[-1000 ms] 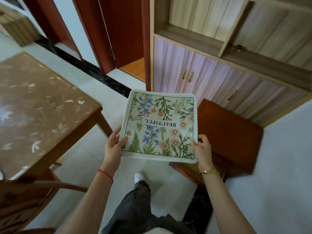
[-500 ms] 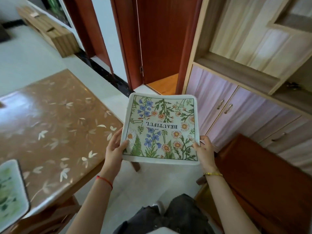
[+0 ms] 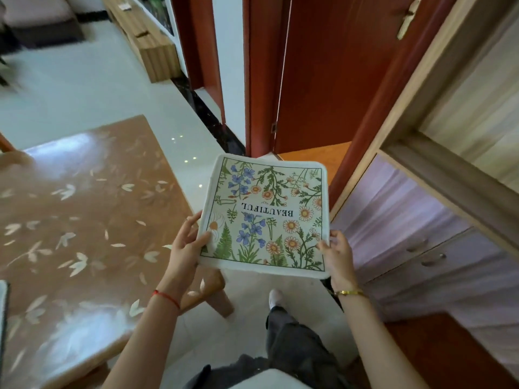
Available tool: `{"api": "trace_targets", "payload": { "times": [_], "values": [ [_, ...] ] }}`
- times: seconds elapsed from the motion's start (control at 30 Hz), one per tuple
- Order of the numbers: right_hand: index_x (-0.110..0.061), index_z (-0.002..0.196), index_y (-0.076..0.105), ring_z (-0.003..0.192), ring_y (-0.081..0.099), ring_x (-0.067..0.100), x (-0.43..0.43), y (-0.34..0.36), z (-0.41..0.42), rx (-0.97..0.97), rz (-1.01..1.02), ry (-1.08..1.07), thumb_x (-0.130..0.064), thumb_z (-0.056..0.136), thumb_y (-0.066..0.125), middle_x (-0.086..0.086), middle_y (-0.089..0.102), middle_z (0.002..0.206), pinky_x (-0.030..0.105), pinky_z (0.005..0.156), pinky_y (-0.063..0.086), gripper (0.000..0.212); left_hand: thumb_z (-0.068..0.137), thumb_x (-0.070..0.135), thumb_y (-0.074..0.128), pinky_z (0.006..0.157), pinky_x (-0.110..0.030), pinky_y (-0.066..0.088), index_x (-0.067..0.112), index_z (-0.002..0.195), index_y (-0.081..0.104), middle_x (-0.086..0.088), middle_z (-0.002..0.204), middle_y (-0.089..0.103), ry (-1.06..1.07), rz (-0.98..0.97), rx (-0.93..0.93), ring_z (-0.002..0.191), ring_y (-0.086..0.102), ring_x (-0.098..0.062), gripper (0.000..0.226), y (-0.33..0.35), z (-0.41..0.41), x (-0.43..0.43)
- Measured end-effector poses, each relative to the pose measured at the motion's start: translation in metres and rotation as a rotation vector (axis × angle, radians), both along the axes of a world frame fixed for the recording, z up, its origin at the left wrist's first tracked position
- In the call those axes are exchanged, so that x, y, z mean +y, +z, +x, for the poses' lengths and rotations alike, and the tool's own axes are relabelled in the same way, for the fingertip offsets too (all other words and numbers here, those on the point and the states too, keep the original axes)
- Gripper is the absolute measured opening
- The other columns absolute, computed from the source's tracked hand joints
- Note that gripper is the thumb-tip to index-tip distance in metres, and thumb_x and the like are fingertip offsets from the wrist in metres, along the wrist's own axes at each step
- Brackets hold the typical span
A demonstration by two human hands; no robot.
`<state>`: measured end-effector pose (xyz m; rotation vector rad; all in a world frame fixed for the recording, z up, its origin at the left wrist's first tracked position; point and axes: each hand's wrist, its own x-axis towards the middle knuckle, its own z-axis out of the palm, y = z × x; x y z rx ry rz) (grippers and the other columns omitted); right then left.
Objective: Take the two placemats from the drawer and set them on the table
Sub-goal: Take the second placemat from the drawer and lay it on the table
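Observation:
I hold a square floral placemat (image 3: 266, 217) with the word BEAUTIFUL printed upside down, flat in the air in front of me. My left hand (image 3: 186, 248) grips its near left corner and my right hand (image 3: 337, 252) grips its near right corner. The mat hangs over the floor just right of the brown table (image 3: 84, 220) with a pale leaf pattern. At the far left edge of the view a thin sliver of another mat (image 3: 2, 318) lies on the table.
A wooden cabinet with pale purple doors and drawers (image 3: 407, 234) stands to the right. A red-brown door (image 3: 323, 66) and its frame are ahead. A reddish wooden stool top (image 3: 449, 355) sits at lower right. My legs (image 3: 292, 343) are below the mat.
The view has swung left toward the table, which now fills more of the left side. The mat stays gripped in both hands. The cabinet and stool have slid to the right.

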<state>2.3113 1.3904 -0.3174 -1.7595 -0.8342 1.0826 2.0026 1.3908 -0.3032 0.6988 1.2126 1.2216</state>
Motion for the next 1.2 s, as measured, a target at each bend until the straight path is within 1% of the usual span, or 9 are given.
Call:
{"api": "trace_targets", "payload": {
  "times": [0.07, 0.23, 0.57, 0.83, 0.9, 0.93, 1.03, 1.1, 1.2],
  "values": [
    [-0.010, 0.104, 0.055, 0.077, 0.059, 0.022, 0.044, 0.006, 0.009, 0.001, 0.003, 0.042, -0.004, 0.091, 0.055, 0.005, 0.069, 0.093, 0.056, 0.073, 0.053, 0.014, 0.094, -0.003, 0.058, 0.077, -0.043, 0.063, 0.022, 0.136, 0.056, -0.014, 0.119, 0.073, 0.056, -0.006, -0.011, 0.101, 0.072, -0.034, 0.049, 0.000, 0.009, 0.030],
    [-0.018, 0.101, 0.053, 0.076, 0.064, 0.017, 0.159, 0.021, 0.031, -0.032, 0.019, 0.214, -0.010, 0.093, 0.055, 0.002, 0.072, 0.095, 0.032, 0.058, 0.053, 0.011, 0.091, -0.004, 0.060, 0.071, -0.041, 0.063, 0.031, 0.121, 0.064, -0.015, 0.115, 0.074, 0.195, -0.028, -0.061, 0.093, 0.075, -0.033, 0.047, 0.006, 0.030, 0.104],
    [-0.012, 0.105, 0.052, 0.089, 0.068, 0.032, 0.325, 0.034, 0.018, 0.021, 0.049, 0.373, -0.004, 0.094, 0.054, -0.001, 0.070, 0.089, 0.058, 0.075, 0.055, 0.014, 0.092, -0.002, 0.059, 0.071, -0.041, 0.063, 0.029, 0.130, 0.058, -0.012, 0.114, 0.075, 0.333, -0.015, -0.012, 0.097, 0.075, -0.032, 0.049, 0.016, 0.031, 0.222],
    [-0.018, 0.098, 0.051, 0.102, 0.057, 0.050, 0.457, 0.032, -0.031, 0.098, 0.057, 0.453, -0.003, 0.095, 0.051, -0.012, 0.075, 0.079, 0.067, 0.077, 0.050, 0.015, 0.088, -0.001, 0.060, 0.076, -0.042, 0.061, 0.032, 0.121, 0.064, -0.011, 0.119, 0.073, 0.373, -0.012, -0.013, 0.106, 0.072, -0.033, 0.046, -0.004, -0.017, 0.335],
    [-0.019, 0.097, 0.050, 0.103, 0.052, 0.054, 0.493, 0.033, -0.047, 0.120, 0.048, 0.469, -0.003, 0.096, 0.050, -0.018, 0.074, 0.080, 0.054, 0.071, 0.054, 0.015, 0.088, -0.005, 0.060, 0.081, -0.045, 0.060, 0.030, 0.119, 0.065, -0.010, 0.116, 0.074, 0.416, -0.041, -0.024, 0.109, 0.070, -0.034, 0.047, -0.008, -0.034, 0.368],
    [-0.018, 0.098, 0.050, 0.103, 0.052, 0.055, 0.511, 0.035, -0.056, 0.124, 0.045, 0.477, -0.003, 0.096, 0.050, -0.018, 0.074, 0.080, 0.055, 0.070, 0.054, 0.014, 0.088, -0.006, 0.060, 0.087, -0.048, 0.058, 0.029, 0.119, 0.065, -0.010, 0.116, 0.075, 0.435, -0.056, -0.029, 0.111, 0.069, -0.035, 0.048, -0.008, -0.042, 0.386],
    [-0.014, 0.105, 0.052, 0.102, 0.056, 0.050, 0.576, 0.043, -0.087, 0.114, 0.041, 0.499, -0.004, 0.096, 0.050, -0.018, 0.075, 0.080, 0.069, 0.077, 0.047, 0.014, 0.086, -0.009, 0.061, 0.097, -0.054, 0.053, 0.027, 0.117, 0.066, -0.010, 0.119, 0.073, 0.486, -0.086, -0.039, 0.113, 0.067, -0.036, 0.048, -0.004, -0.069, 0.446],
    [-0.011, 0.106, 0.052, 0.099, 0.058, 0.048, 0.608, 0.046, -0.102, 0.083, 0.042, 0.505, -0.002, 0.095, 0.050, -0.011, 0.075, 0.079, 0.069, 0.077, 0.046, 0.014, 0.084, -0.011, 0.061, 0.088, -0.048, 0.058, 0.027, 0.113, 0.066, -0.011, 0.118, 0.073, 0.495, -0.085, -0.012, 0.106, 0.070, -0.032, 0.048, 0.002, -0.081, 0.475],
    [-0.010, 0.101, 0.054, 0.086, 0.061, 0.049, 0.661, 0.045, -0.127, 0.086, 0.035, 0.504, 0.001, 0.094, 0.051, 0.000, 0.073, 0.084, 0.065, 0.075, 0.048, 0.013, 0.082, -0.013, 0.061, 0.063, -0.030, 0.061, 0.025, 0.110, 0.066, -0.008, 0.107, 0.077, 0.492, -0.087, 0.032, 0.088, 0.076, -0.020, 0.048, 0.007, -0.106, 0.521]
  ]
}}
